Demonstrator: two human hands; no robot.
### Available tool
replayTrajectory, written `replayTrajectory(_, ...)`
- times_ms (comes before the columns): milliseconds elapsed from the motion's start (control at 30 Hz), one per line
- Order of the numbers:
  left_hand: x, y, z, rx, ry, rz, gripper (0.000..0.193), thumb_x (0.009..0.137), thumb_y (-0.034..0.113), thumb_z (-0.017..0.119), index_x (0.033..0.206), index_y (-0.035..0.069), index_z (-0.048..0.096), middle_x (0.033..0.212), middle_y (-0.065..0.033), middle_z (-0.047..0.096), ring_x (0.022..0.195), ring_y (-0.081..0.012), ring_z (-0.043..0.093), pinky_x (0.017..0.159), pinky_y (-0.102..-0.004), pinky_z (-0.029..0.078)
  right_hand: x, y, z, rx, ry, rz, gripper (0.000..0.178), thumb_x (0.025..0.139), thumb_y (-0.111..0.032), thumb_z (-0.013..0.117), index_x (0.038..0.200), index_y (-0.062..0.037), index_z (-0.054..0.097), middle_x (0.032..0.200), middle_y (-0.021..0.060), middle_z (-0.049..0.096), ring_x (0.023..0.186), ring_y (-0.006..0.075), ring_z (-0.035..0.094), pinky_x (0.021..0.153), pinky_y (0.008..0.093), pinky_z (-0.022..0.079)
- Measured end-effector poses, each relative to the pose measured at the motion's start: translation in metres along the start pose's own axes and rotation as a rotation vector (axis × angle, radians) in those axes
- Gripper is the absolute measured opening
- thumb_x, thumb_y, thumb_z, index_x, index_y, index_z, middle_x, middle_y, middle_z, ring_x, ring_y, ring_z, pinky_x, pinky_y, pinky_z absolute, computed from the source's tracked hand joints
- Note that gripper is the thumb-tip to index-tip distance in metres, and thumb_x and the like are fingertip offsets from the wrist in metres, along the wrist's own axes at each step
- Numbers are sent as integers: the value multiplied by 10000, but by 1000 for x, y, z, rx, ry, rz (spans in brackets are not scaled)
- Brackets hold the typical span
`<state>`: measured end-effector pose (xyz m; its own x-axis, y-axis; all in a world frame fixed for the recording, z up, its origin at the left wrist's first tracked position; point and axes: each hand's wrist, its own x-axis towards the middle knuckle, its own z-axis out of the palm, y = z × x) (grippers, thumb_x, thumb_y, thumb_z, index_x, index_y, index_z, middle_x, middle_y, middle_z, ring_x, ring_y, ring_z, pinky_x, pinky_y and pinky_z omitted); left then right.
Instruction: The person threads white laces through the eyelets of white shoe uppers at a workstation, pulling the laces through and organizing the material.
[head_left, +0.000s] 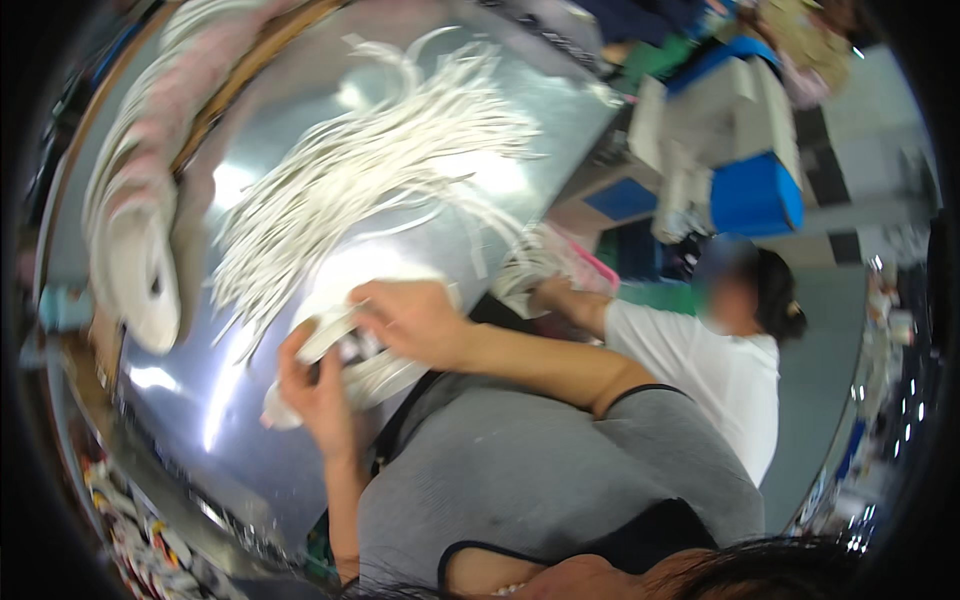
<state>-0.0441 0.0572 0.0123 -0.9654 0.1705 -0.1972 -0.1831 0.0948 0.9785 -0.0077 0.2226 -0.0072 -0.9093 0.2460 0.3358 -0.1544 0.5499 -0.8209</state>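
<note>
A soft white piece that looks like a shoe upper (377,382) is between my hands, low over the metal tabletop near my body. My left hand (318,390) grips its left side, thumb and fingers closed around the edge. My right hand (415,322) pinches the far edge with bent fingers; motion blur hides the exact hold. Between the hands a dark gap shows in the piece. Just beyond them lies a large loose bundle of white laces (370,165), spread across the shiny table (290,480).
Along the left edge runs a long row of nested white and pink shoe uppers (140,240). At my right a co-worker in a white shirt (695,375) reaches toward another white bunch (530,270) beside a pink-rimmed tray (590,262). Beyond stand white and blue boxes (757,195).
</note>
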Motion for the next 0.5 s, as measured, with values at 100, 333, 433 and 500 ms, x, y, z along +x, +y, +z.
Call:
replayTrajectory(100, -1, -6, 1, 18, 9, 32, 330, 894, -83, 565, 1211, 8, 545, 1113, -113, 618, 935, -149, 618, 803, -271, 513, -6, 4, 5, -35, 18, -54, 208, 906, -240, 670, 1022, -74, 624, 873, 91, 669, 749, 279, 674, 636, 395, 514)
replayTrajectory(333, 0, -4, -3, 219, -59, 119, 422, 806, -19, 470, 1218, 1, 557, 1140, -97, 570, 1016, -180, 553, 924, -305, 461, -9, 9, 4, 4, 89, -84, 204, 920, -230, 662, 999, -53, 599, 802, 97, 638, 697, 281, 659, 598, 386, 508)
replayTrajectory(433, -5, 16, -4, 193, -86, -29, 435, 860, -17, 466, 1291, 9, 523, 1142, -121, 586, 1000, -185, 574, 918, -313, 483, 0, 14, 4, 18, 86, -95, 189, 929, -232, 640, 968, -54, 589, 778, 95, 617, 683, 286, 652, 591, 395, 505)
replayTrajectory(500, -9, 14, -14, 172, -117, -7, 444, 869, -29, 482, 1310, 12, 518, 1179, -143, 592, 1049, -197, 584, 938, -315, 486, 4, 18, 7, -19, 22, -75, 197, 920, -231, 651, 982, -51, 598, 784, 104, 621, 682, 294, 652, 599, 400, 510)
